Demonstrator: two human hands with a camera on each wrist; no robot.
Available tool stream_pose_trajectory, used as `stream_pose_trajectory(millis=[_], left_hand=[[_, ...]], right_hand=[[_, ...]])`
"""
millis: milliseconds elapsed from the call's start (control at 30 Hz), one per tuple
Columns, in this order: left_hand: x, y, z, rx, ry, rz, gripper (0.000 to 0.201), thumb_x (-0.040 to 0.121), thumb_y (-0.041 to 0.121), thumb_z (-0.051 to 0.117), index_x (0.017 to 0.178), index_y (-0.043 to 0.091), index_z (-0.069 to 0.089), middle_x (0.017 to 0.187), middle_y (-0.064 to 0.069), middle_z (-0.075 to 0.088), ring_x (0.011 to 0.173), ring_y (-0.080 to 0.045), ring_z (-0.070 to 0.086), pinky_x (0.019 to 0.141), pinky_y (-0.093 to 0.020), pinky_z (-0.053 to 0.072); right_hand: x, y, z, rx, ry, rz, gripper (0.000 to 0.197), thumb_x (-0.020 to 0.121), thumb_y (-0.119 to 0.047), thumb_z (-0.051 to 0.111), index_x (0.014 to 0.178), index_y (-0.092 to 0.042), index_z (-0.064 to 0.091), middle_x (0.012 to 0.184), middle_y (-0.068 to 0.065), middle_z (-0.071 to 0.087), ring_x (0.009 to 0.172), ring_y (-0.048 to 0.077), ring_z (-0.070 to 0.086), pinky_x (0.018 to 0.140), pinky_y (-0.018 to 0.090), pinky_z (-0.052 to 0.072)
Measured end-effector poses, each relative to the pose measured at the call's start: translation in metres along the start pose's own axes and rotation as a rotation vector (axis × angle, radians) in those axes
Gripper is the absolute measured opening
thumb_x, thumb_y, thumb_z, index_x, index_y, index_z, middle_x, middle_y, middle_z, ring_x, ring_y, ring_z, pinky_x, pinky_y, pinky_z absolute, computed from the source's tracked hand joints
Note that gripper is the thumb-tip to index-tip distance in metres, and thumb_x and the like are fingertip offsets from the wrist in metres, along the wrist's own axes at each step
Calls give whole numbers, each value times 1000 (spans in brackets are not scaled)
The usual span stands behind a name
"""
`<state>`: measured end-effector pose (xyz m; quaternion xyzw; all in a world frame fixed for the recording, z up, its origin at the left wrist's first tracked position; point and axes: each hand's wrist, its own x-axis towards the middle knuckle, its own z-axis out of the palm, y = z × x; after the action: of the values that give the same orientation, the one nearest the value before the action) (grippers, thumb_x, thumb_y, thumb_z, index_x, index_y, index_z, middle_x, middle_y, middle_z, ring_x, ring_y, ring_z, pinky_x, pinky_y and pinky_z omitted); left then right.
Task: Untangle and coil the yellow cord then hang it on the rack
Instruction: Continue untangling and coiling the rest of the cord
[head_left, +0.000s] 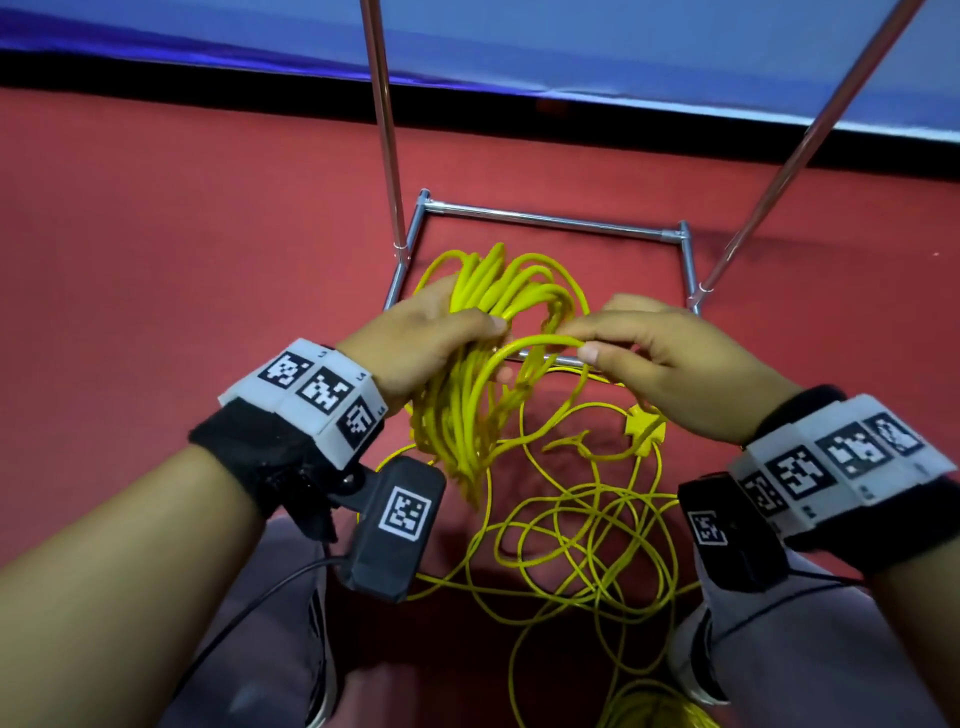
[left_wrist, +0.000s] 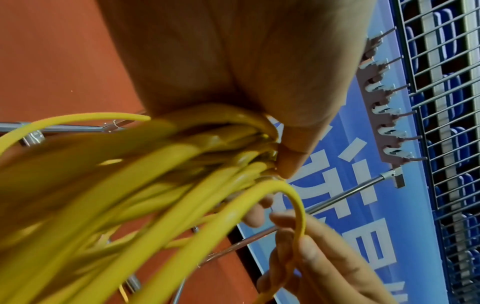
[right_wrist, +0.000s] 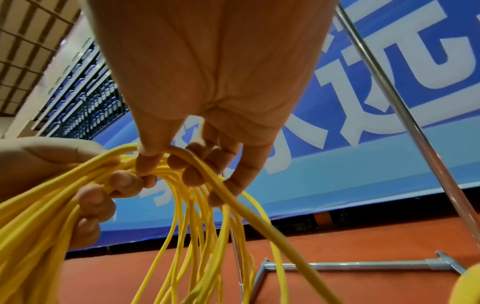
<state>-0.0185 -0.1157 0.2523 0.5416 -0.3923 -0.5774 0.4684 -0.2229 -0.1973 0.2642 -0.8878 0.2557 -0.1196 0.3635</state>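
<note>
Red floor (head_left: 156, 249) all around, with a blue banner (head_left: 571, 47) with white lettering along the far edge and railed blue seats behind it in the wrist views. The chrome rack (head_left: 550, 215) stands on the floor right in front, base bars and two uprights. The left hand (head_left: 415, 343) has its fingers wrapped round a fat bundle of yellow cord (head_left: 467, 415) loops, thumb pressed on top. The right hand (head_left: 670, 358), just beside it, pinches one strand arcing over from the bundle. The rest of the cord lies in loose tangled loops on the floor below both hands.
</note>
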Motion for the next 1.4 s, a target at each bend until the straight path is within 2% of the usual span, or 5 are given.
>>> stream_pose_trajectory(millis=[300, 567, 867, 1033, 1400], left_hand=[[-3, 5, 7, 156, -117, 72, 19, 79, 11, 69, 82, 13, 50, 60, 4, 52, 49, -8, 51, 47, -18, 45], [-7, 14, -6, 120, -61, 91, 27, 76, 18, 64, 95, 11, 46, 68, -3, 46, 50, -11, 49, 42, -18, 41], [-8, 17, -12, 121, -18, 115, 22, 85, 8, 66, 93, 11, 47, 66, 2, 50, 51, -10, 51, 42, -19, 44], [-7, 14, -14, 192, 6, 109, 19, 88, 5, 63, 94, 16, 48, 64, 4, 55, 50, -10, 54, 47, -21, 45], [-28, 15, 6, 322, -77, 26, 15, 86, 9, 65, 84, 14, 51, 50, 8, 53, 40, -7, 49, 38, -16, 39]], right_hand=[[17, -8, 15, 174, 305, 11, 28, 78, -15, 75, 77, -21, 48, 72, -1, 61, 61, 7, 49, 58, 23, 44], [6, 24, 21, 78, 12, 153, 20, 86, -19, 65, 89, -35, 54, 82, -15, 63, 84, 10, 60, 83, 26, 45], [-2, 30, 37, 159, -156, 250, 14, 93, -16, 57, 89, -29, 51, 98, 2, 65, 87, 14, 57, 74, 13, 42], [-6, 37, 25, 222, 110, 242, 17, 98, -14, 46, 92, -29, 52, 79, 3, 60, 76, 20, 52, 75, 35, 44], [-12, 8, 6, -120, 263, 31, 16, 93, -24, 55, 105, -22, 66, 89, 7, 63, 84, 15, 56, 77, 28, 42]])
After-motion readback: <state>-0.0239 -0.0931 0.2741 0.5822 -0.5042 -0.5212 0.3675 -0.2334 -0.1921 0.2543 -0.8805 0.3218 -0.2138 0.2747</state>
